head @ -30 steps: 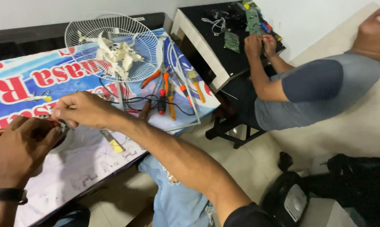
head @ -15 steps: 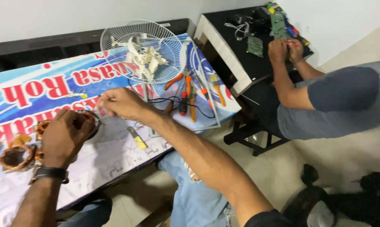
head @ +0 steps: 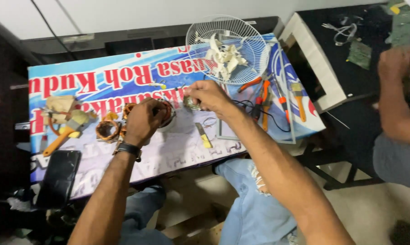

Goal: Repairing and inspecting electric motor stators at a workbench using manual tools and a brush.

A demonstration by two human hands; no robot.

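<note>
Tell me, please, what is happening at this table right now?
A seated person works at a banner-covered table. Their left hand rests on a copper-wound motor stator, while the right hand pinches a small metal part. A white fan guard and orange-handled tools lie nearby. Another person's hands work at the neighbouring black desk.

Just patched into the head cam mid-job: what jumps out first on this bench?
Two hands meet mid-table: the left hand grips a copper-wound motor stator while the right hand pinches a small metal part beside it. Behind them a white fan guard lies on the bright printed banner covering the table. At far left, a black phone lies near the front edge.
</note>
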